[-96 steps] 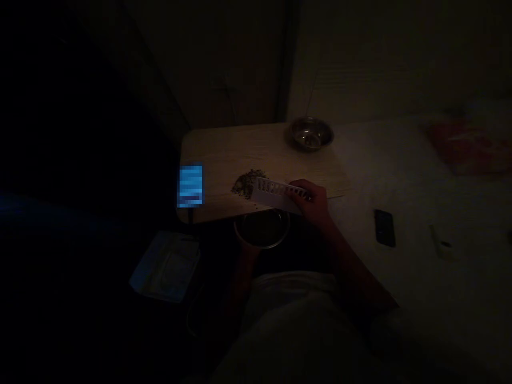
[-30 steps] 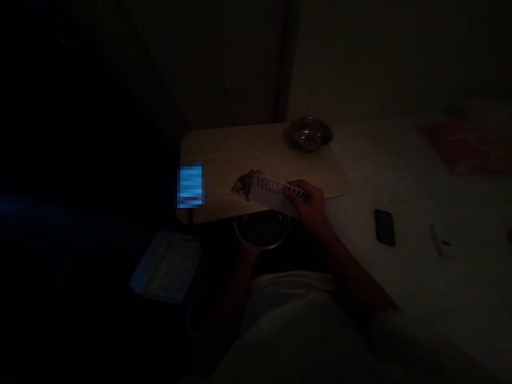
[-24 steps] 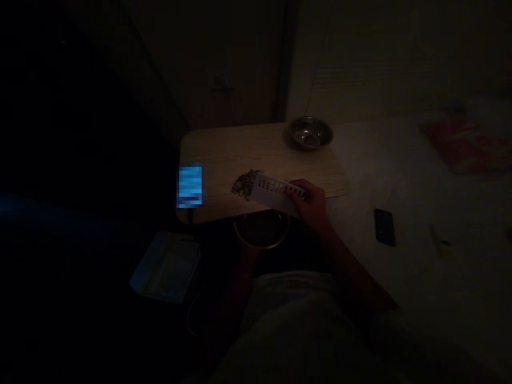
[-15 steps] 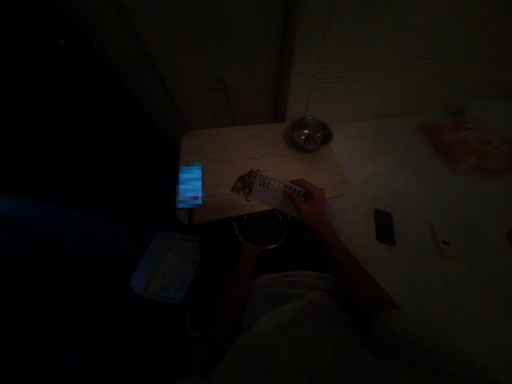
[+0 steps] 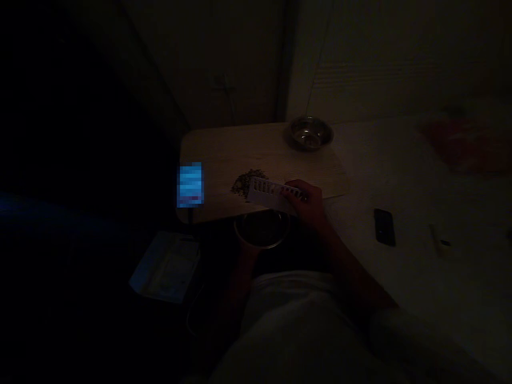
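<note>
Super dark feed on my end, so bear with me. Closest to me, the left hand [image 5: 250, 250] is at the near rim of a round container [image 5: 272, 246], just below the table [image 5: 216, 152] edge. Its fingers are mostly lost in shadow, so I can't tell if they're curled round it or just propping it up. The right hand [image 5: 310, 204] is easier: fingers pinched on a white slotted tool [image 5: 269, 200] that sticks out to their left. Past its far end, right up against it, is a heap of dark bits [image 5: 242, 183].

Progress? I'd call it partway at best: the bits are gathered in one heap, but plenty are left on the table. Whether any are in the container, no clue, the inside is just murk. The tool also hides part of the heap.

Beyond the fingers there's a metal bowl [image 5: 303, 140], contents too dim to read. Off to their right, a phone [image 5: 384, 227], and further out a reddish blur [image 5: 460, 141] I can't identify.
</note>
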`<state>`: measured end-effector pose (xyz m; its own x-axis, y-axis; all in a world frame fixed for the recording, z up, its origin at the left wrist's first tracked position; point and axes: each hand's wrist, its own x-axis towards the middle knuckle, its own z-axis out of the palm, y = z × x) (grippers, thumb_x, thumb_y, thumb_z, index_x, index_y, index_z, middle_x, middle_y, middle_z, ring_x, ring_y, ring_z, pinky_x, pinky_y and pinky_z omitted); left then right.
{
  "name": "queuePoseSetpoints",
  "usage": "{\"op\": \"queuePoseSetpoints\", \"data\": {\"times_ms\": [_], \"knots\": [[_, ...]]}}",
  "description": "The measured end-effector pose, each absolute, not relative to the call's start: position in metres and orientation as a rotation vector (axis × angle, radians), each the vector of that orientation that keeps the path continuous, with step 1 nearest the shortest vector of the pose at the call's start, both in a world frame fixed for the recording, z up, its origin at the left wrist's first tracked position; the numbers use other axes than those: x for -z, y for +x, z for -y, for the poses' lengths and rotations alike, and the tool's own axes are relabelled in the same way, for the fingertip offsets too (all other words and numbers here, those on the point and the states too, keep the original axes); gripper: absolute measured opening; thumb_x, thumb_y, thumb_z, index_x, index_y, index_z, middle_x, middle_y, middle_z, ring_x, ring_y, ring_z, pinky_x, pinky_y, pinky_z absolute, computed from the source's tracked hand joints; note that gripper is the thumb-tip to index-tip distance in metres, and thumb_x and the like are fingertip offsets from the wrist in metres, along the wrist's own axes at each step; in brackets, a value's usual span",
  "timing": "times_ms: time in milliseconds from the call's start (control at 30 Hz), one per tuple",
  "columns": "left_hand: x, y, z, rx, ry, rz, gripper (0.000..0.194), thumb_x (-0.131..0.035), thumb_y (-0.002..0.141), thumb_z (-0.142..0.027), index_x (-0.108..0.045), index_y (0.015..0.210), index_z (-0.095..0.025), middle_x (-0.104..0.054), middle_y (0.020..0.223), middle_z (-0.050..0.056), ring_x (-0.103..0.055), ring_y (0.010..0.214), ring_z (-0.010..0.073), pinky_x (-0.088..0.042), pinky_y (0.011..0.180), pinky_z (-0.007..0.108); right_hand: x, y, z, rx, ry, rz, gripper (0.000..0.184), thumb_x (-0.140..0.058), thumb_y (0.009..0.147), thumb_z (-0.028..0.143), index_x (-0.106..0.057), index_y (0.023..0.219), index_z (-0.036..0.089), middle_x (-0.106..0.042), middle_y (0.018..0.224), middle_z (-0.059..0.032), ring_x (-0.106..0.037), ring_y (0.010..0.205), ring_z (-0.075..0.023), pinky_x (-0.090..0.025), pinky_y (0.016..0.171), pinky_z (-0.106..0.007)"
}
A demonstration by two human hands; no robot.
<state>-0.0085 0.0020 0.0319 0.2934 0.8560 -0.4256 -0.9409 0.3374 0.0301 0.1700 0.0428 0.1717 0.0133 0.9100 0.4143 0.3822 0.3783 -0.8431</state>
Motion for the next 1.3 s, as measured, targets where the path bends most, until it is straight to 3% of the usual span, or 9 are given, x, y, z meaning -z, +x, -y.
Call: {"op": "queuePoseSetpoints", "data": {"times_ms": [167, 367, 567, 867, 1300], "knots": [[-0.041, -0.007, -0.002, -1.246, -0.252, -0.401, 0.070, -0.044, 0.095, -0.065, -0.055, 0.144, -0.016, -0.052, 0.158, 0.011, -0.025, 0.158, 0.0332, -0.010, 0.132, 0.056, -0.171, 0.169, -0.044, -0.616, -1.201, 1.562, 0.018, -0.074, 0.086, 0.039, -0.077, 0.092, 0.022, -0.079, 0.091, -0.0020, -0.071, 0.082, -0.0201, -0.055, 0.076, -0.031], [-0.042, -0.007, 0.000, -1.270, -0.266, -0.475, 0.072, -0.034, 0.096, -0.069, -0.058, 0.137, -0.014, -0.050, 0.159, 0.012, -0.021, 0.159, 0.0343, -0.008, 0.132, 0.057, -0.172, 0.165, -0.044, -0.647, -1.192, 1.577, 0.020, -0.074, 0.087, 0.040, -0.077, 0.092, 0.021, -0.078, 0.089, -0.0026, -0.070, 0.079, -0.0198, -0.055, 0.076, -0.031], [-0.038, -0.008, -0.002, -1.249, -0.191, -0.445, 0.062, -0.038, 0.099, -0.055, -0.053, 0.144, -0.015, -0.047, 0.162, 0.010, -0.020, 0.160, 0.0311, -0.006, 0.132, 0.054, -0.171, 0.160, -0.047, -0.654, -1.167, 1.580, 0.018, -0.075, 0.085, 0.037, -0.078, 0.093, 0.021, -0.079, 0.091, -0.0032, -0.072, 0.080, -0.0202, -0.056, 0.075, -0.031], [-0.036, -0.010, 0.000, -1.261, -0.223, -0.479, 0.069, -0.040, 0.097, -0.059, -0.046, 0.151, -0.017, -0.040, 0.166, 0.010, -0.021, 0.160, 0.0323, -0.010, 0.132, 0.055, -0.172, 0.153, -0.053, -0.670, -1.132, 1.661, 0.018, -0.073, 0.087, 0.035, -0.080, 0.097, 0.022, -0.080, 0.095, -0.0039, -0.073, 0.083, -0.0208, -0.057, 0.080, -0.033], [-0.033, -0.009, -0.004, -1.263, -0.175, -0.447, 0.068, -0.041, 0.098, -0.055, -0.041, 0.159, -0.024, -0.049, 0.161, 0.003, -0.025, 0.161, 0.0248, -0.020, 0.133, 0.050, -0.175, 0.158, -0.053, -0.733, -1.036, 1.727, 0.016, -0.074, 0.089, 0.035, -0.082, 0.097, 0.023, -0.082, 0.097, -0.0049, -0.075, 0.089, -0.0218, -0.057, 0.083, -0.034]]}}
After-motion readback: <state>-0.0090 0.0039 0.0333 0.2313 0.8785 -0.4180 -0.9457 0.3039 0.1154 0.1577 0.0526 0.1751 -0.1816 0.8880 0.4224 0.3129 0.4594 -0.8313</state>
